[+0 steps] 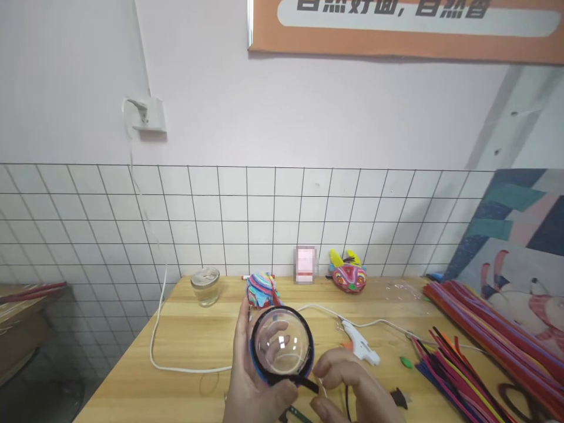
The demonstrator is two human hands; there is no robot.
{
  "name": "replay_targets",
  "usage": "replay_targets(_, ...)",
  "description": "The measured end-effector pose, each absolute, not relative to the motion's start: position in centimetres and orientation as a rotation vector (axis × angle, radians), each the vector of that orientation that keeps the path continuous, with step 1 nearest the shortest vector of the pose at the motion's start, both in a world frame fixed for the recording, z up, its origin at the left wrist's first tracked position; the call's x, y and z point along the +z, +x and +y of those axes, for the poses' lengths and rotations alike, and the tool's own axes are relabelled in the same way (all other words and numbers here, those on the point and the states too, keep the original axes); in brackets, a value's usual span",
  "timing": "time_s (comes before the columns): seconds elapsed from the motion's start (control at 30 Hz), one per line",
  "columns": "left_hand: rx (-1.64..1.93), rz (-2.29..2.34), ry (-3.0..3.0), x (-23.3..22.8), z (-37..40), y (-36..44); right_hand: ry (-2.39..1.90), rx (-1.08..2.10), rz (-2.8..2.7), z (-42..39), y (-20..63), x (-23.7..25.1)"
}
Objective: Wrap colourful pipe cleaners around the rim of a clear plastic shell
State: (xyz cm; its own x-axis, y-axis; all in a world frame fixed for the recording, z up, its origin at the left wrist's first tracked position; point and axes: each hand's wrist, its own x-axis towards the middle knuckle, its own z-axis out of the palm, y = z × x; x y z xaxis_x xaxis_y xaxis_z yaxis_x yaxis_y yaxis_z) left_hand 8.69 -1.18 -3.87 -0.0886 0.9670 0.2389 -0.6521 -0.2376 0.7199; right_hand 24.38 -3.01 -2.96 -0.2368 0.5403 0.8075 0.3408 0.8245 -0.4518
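Writing first: an orange banner (405,29) runs along the top of the wall w/ large dark characters on a white band, cut off by the frame edge so they can't be read properly. A small pink box (305,265) at the back of the wooden table (198,335) is blurred, no label legible.

The thing in hand is a clear dome (282,345), a transparent half-sphere w/ a dark rim, black w/ a blue edge on the left side; it catches light reflections, and the fingers behind show through it. It sits held up above the near middle of the table, in front of a striped multicolour ball (261,289).

Left hand (253,376) cups the dome from behind and below, fingers curled round its rim, gripping it. Right hand (348,382) is at the dome's lower right, thumb and forefinger pinched together on a black strip (308,385) at the rim (whether it's tape or a pipe cleaner I can't tell).

Nearby: white glue gun (359,343) w/ its white cord (176,367) looping across the table, glass jar (205,286) back left, a painted animal mask (348,275) by the tiled wall, and a heap of coloured pipe cleaners (484,352) on the right.
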Motion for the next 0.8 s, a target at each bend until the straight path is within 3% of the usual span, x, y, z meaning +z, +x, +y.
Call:
replay_targets(0.27, 1.616, 0.514, 0.780, -4.2, -1.6, 9.2, -0.684, 0.307, -1.779, -3.1, 24.0, -2.9)
replay_targets(0.6, 1.616, 0.606, 0.786, -3.7, -2.1, 9.7, -0.702, 0.745, -1.434, -3.5, 23.2, -3.3)
replay_targets(0.8, 1.563, 0.602, 0.769, -2.9, -2.6, 9.9, -0.746, 0.848, -1.224, -3.8, 22.1, -3.4)
